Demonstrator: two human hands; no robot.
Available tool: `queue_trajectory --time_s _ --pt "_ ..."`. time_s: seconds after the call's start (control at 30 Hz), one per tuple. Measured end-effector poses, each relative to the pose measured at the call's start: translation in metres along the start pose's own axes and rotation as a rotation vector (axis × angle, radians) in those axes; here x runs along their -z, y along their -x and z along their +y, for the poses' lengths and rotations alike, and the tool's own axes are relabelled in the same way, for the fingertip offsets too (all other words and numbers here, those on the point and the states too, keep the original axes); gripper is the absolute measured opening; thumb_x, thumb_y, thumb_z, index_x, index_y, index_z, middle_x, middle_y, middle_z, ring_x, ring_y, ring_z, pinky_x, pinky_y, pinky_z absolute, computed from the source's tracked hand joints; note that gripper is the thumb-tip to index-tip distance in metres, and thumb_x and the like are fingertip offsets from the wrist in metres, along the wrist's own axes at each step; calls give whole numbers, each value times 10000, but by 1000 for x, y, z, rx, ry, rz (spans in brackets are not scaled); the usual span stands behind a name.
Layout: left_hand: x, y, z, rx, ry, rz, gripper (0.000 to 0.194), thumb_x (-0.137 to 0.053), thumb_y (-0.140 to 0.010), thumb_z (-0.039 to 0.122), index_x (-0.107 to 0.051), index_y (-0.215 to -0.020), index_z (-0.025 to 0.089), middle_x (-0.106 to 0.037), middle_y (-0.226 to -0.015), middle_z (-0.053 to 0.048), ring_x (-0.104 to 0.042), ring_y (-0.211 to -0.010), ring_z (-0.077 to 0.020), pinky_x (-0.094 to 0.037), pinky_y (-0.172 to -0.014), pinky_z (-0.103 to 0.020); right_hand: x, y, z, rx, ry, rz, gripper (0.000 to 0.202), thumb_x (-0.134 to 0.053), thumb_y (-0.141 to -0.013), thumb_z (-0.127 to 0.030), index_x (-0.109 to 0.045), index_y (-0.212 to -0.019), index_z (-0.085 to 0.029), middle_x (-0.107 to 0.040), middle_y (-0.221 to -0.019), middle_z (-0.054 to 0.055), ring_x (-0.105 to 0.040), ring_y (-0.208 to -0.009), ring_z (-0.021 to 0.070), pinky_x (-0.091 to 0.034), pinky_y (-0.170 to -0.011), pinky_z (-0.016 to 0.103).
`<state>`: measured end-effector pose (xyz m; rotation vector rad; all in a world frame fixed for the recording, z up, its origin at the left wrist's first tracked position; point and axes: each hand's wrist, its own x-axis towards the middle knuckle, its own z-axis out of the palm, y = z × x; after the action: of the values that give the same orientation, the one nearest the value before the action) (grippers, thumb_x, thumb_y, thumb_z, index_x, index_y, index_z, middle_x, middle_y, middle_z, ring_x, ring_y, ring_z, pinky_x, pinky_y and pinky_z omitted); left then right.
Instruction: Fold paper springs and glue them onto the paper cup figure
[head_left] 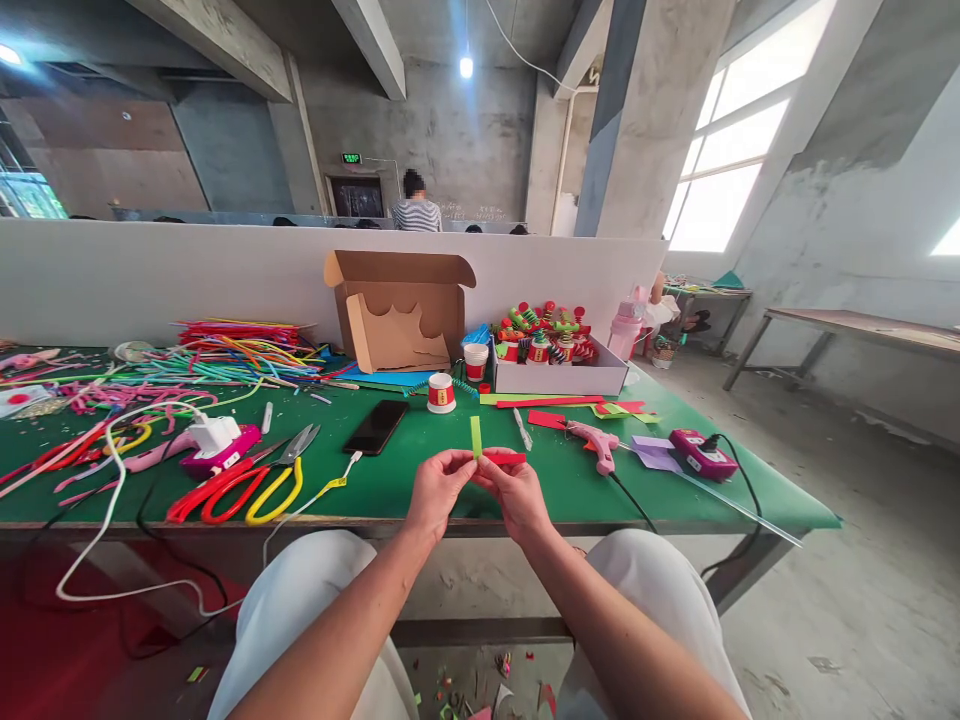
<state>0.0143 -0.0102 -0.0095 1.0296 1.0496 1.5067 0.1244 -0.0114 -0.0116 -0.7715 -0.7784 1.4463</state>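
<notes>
My left hand (442, 488) and my right hand (516, 490) meet at the near edge of the green table, fingertips pinched together. Between them stands a light green paper strip (475, 436), pointing away from me. A red paper strip (506, 458) lies across it and sticks out to the right over my right fingers. The two strips meet at the fingertips, where the join is partly hidden. Beyond the hands are a red and white paper cup (441, 393) and a white craft pen or knife (523, 429). A pink glue gun (598, 446) rests to the right.
Scissors with yellow handles (277, 485) and a black phone (376, 427) lie left. A white box of finished cup figures (559, 377) stands at the back, beside an open cardboard box (405, 325). Pipe cleaners (232, 360) pile up far left. A purple power socket (703, 455) sits right.
</notes>
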Motion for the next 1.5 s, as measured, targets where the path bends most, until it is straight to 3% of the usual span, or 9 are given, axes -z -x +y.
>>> queue_trajectory --time_s 0.2,0.4,0.7,1.2,1.5 --pt "-1 -1 0 -11 21 15 250 -782 -524 351 -683 -661 166 -693 -671 -34 -597 -643 -156 -473 -656 -281 -2 0 2 47 70 5 313 -857 -507 -367 -696 -699 -180 -694 -664 15 -663 -679 198 -550 -714 350" --pt "-1 -1 0 2 34 23 273 -786 -506 355 -664 -659 164 -669 -644 -18 -581 -620 -144 -461 -645 -280 -4 1 2 80 49 62 310 -866 -479 -322 -681 -690 -191 -685 -696 -9 -638 -649 162 -546 -705 327" --pt "0 -6 -1 5 70 36 301 -794 -513 363 -655 -679 153 -669 -653 -16 -588 -609 -138 -465 -652 -280 -6 1 -1 59 78 -32 302 -852 -528 -332 -692 -726 -170 -707 -719 22 -656 -678 172 -538 -749 324" --pt "-3 17 0 17 64 -49 320 -801 -495 389 -650 -650 153 -662 -608 -23 -598 -588 -150 -490 -607 -264 4 14 1 96 101 -4 370 -874 -444 -444 -659 -607 -190 -634 -545 -8 -619 -538 183 -540 -592 337" --pt "-6 13 -2 32 129 2 333 -824 -477 377 -646 -642 149 -658 -597 -17 -598 -566 -145 -503 -594 -267 1 10 4 137 132 17 325 -859 -474 -425 -667 -590 -190 -640 -534 0 -612 -514 175 -537 -585 329"
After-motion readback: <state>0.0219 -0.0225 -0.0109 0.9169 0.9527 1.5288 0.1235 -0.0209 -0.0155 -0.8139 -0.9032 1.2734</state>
